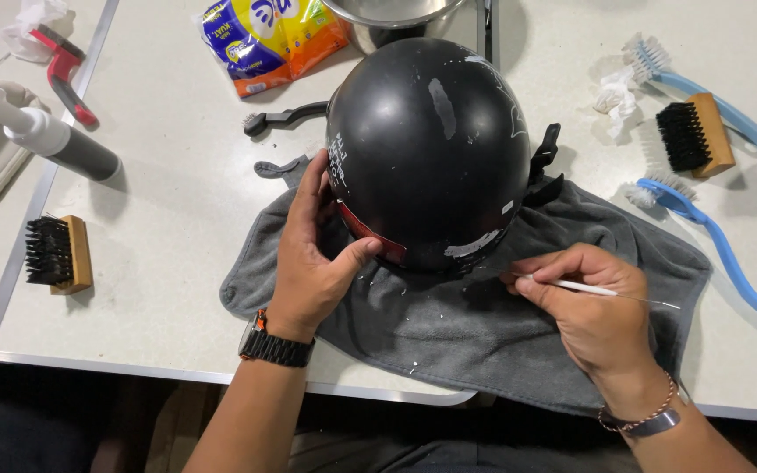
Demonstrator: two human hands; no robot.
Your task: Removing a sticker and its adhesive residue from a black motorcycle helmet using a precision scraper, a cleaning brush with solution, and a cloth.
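Observation:
A matte black helmet (pixel 431 144) with white marks and scuffs sits dome-up on a grey towel (pixel 449 328) in the middle of the white table. My left hand (pixel 313 254) grips its lower left rim, the thumb pressed on a red strip along the edge. My right hand (pixel 584 307) pinches a thin white stick (pixel 611 293) with a fine metal tip, its near end touching the helmet's lower right rim. Black straps (pixel 543 162) hang at the helmet's right side.
Wooden brushes with black bristles lie at left (pixel 59 254) and right (pixel 694 136). Two blue long-handled brushes (pixel 711 232), a crumpled tissue (pixel 617 96), a spray bottle (pixel 50 136), a yellow-and-orange packet (pixel 269 39), a black small brush (pixel 282 118) and a metal bowl (pixel 392 13) surround the towel.

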